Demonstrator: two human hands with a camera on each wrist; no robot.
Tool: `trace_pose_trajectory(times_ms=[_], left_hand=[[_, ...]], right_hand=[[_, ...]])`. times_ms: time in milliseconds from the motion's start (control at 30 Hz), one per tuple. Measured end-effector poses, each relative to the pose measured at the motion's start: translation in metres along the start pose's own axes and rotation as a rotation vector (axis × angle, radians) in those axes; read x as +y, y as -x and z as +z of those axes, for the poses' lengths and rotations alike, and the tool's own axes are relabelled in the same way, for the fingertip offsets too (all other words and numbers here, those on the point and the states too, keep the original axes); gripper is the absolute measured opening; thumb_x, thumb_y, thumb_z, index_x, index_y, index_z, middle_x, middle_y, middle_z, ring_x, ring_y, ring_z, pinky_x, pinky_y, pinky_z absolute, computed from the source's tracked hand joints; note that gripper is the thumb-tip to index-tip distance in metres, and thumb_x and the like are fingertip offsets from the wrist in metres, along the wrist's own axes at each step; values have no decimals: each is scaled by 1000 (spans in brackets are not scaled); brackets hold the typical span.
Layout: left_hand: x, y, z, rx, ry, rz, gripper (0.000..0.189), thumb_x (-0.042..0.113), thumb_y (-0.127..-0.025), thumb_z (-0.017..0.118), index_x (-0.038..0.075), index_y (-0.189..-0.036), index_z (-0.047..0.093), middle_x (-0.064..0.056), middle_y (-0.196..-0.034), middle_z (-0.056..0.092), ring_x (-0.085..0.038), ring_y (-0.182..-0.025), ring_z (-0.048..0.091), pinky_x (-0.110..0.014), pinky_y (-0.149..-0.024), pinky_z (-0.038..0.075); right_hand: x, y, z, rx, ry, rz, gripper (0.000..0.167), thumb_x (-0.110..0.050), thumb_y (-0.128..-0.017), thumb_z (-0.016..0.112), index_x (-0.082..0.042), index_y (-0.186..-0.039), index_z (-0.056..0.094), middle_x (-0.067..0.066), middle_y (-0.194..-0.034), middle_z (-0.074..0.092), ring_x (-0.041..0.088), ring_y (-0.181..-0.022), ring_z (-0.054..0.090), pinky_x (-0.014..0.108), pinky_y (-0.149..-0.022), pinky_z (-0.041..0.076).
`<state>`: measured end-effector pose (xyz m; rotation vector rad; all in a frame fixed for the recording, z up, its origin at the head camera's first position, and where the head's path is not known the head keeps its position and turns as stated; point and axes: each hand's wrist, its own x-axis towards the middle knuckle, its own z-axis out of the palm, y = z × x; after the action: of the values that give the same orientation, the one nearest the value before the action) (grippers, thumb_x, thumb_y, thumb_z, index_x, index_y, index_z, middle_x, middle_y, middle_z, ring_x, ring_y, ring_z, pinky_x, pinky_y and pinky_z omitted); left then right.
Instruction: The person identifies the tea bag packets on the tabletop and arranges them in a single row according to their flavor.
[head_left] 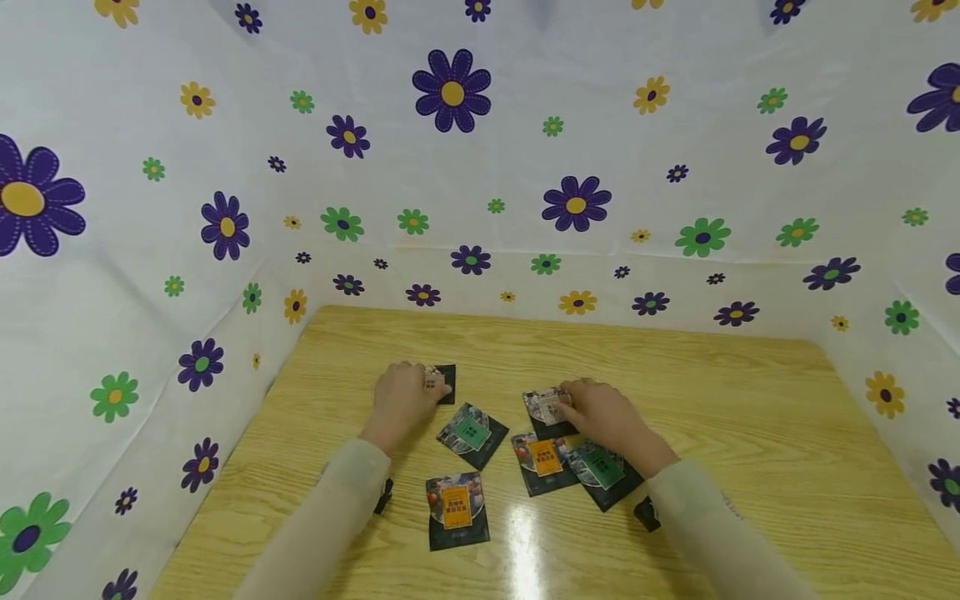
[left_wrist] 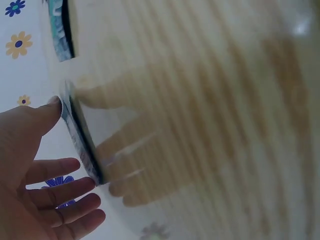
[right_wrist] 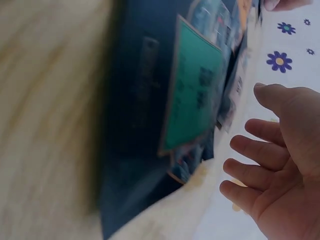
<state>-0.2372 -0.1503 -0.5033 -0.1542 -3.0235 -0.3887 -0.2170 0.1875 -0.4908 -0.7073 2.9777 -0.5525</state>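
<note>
Left of centre, the left grip (head_left: 400,400) hid much of one beige-labelled packet (head_left: 446,375) from me; unclenched, it touched the edges with thumb and a loosely extended finger, the sleeved forearm slanting from lower left. Mid-frame lay a green-labelled packet (head_left: 472,435) and, lower, an orange-labelled packet (head_left: 458,512) on the desk (head_left: 750,433). Right of centre, the right grip (head_left: 607,415), released and loosely spread, covered a second beige-labelled packet's (head_left: 550,407) corner; I couldn't tell whether they touched. Its forearm slanted from lower right.

flower-print sheets (head_left: 495,158) around a wooden tabletop (head_left: 712,400) show a screened-off booth
</note>
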Motion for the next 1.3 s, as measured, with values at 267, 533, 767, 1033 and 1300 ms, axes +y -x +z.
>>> trace_pose_trajectory(times_ms=[267,533,767,1033,1300], left_hand=[[-5,0,7,-31,-73,40,59,52,-101,68,1,-131,71,-21,-130,70,-42,-121,64,-59,-102,57],[-23,-2,-4,-132,-40,142,58,35,-106,65,7,-156,53,-19,-155,57,-47,-147,47,-67,-117,44],[-34,1,-9,-157,-62,107,47,26,-110,57,5,-153,55,-22,-150,60,-48,-143,51,-64,-116,46],[-28,0,3,-183,-30,38,66,48,-113,42,1,-160,43,-27,-163,43,-52,-151,39,-69,-122,35],[-28,-7,8,-190,-56,11,64,43,-113,45,5,-164,36,-25,-170,32,-53,-158,23,-72,-128,17]], right_hand=[[0,3,12,-37,18,7,48,-27,-104,69,-1,-144,64,22,-133,71,54,-133,58,67,-104,53],[-1,1,15,-30,46,-11,53,-26,-105,67,-1,-150,57,30,-157,50,59,-147,39,75,-119,33],[-5,-7,17,-41,36,11,50,-26,-107,64,0,-149,57,28,-156,52,59,-147,39,76,-119,31],[-12,-16,18,-71,37,60,50,-27,-109,59,0,-151,56,26,-157,51,57,-149,38,73,-122,30],[-18,-25,21,-79,25,77,51,-31,-110,59,-2,-152,55,26,-159,50,56,-150,37,71,-124,29]])
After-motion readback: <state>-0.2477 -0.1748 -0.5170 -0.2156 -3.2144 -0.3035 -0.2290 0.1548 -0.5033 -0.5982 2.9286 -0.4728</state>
